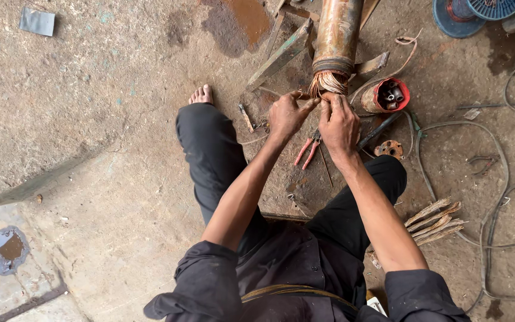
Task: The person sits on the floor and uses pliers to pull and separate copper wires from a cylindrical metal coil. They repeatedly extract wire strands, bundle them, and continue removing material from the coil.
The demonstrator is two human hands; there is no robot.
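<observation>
A long rusty metal cylinder [336, 30] lies on the ground ahead of me, with a bunch of copper wires [327, 82] sticking out of its near end. My left hand [287, 113] pinches the wires at the lower left of the bunch. My right hand [339, 124] grips the wires just beside it, fingers curled over them. Red-handled pliers [308, 150] lie on the ground below my hands, between my knees.
A red cup holding small metal parts [387, 95] sits right of the cylinder. A bundle of pulled copper strips [435, 222] lies by my right leg. Loose cables [496, 197] snake at right. Metal bars [281, 53] prop the cylinder. Blue spools [472, 12] are at top right.
</observation>
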